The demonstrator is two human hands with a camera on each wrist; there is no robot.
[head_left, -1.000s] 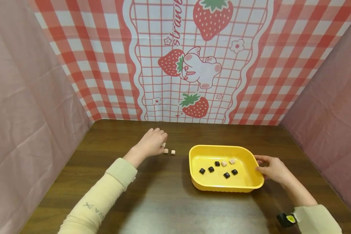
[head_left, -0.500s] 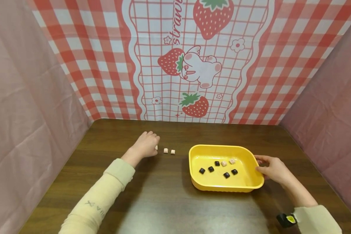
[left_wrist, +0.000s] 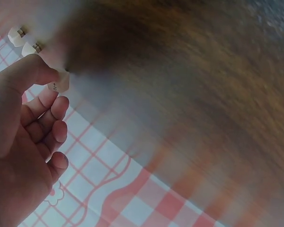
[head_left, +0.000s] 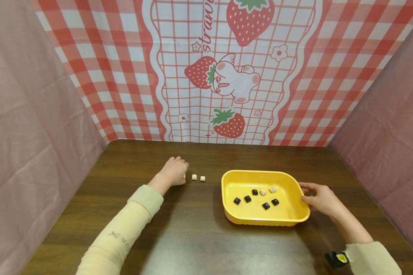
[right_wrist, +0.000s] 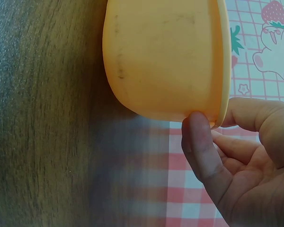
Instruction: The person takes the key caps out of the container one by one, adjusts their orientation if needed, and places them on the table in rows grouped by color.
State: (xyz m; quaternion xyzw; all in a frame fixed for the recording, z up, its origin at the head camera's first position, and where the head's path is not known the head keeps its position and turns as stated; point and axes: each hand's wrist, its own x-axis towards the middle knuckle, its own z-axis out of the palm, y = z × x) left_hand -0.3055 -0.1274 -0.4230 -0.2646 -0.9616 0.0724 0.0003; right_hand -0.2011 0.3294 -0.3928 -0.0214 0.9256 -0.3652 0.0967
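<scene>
With thumb and index finger, my left hand point(head_left: 173, 171) pinches a cream keycap point(left_wrist: 60, 82) at the table's left-middle. In the head view the hand hides most of that keycap. Two more cream keycaps stand in a row to its right, a nearer keycap point(head_left: 194, 177) and a farther keycap point(head_left: 202, 178). My right hand point(head_left: 321, 198) holds the right end of a yellow tray point(head_left: 261, 221) by its rim. Inside the tray lie several black keycaps, one being this black keycap point(head_left: 266, 206), and two pale keycaps, including the pale keycap point(head_left: 272, 189).
The dark wooden table point(head_left: 192, 244) carries everything. A red-and-white checked cloth point(head_left: 124, 76) with strawberries hangs behind it, and pink curtains point(head_left: 382, 114) close off both sides. A black device point(head_left: 336, 259) sits by the right sleeve.
My left hand has carried its keycap leftward from above the other two, then lowered it slightly to the left end of their row. The right hand and tray stay in place.
</scene>
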